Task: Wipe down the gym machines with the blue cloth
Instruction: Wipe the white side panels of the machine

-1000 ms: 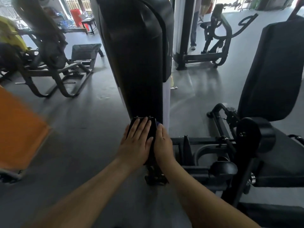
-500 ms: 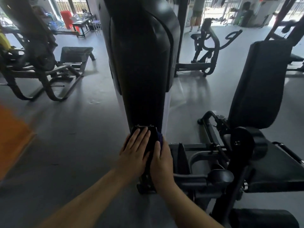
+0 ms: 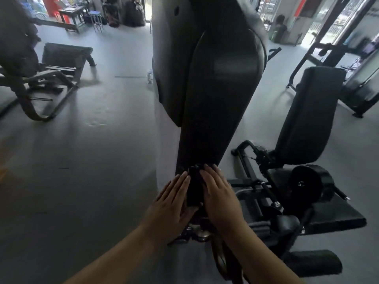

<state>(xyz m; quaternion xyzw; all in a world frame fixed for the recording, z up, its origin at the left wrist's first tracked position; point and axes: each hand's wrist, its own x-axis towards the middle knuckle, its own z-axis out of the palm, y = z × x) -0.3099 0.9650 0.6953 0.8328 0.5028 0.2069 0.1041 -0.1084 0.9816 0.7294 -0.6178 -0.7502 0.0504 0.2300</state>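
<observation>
A tall black machine column (image 3: 207, 99) rises in front of me and narrows toward the floor. At its narrow lower end a dark cloth (image 3: 193, 189) is wrapped around the front; it looks almost black here. My left hand (image 3: 172, 203) presses flat on the cloth's left side, fingers pointing up. My right hand (image 3: 220, 197) presses flat on its right side, slightly higher. The cloth is pinched between my two palms. The machine's base under my hands is mostly hidden.
The machine's back pad (image 3: 307, 119), round roller pad (image 3: 309, 183) and seat (image 3: 336, 214) stand close on the right. Another machine with a footplate (image 3: 63, 56) sits far left on grey floor. A dark frame (image 3: 328, 48) and a person (image 3: 279, 29) are at the back right.
My hands have parted a little, so the cloth now shows between them, and my right hand has slid higher than the left. My head has moved closer and tilted up.
</observation>
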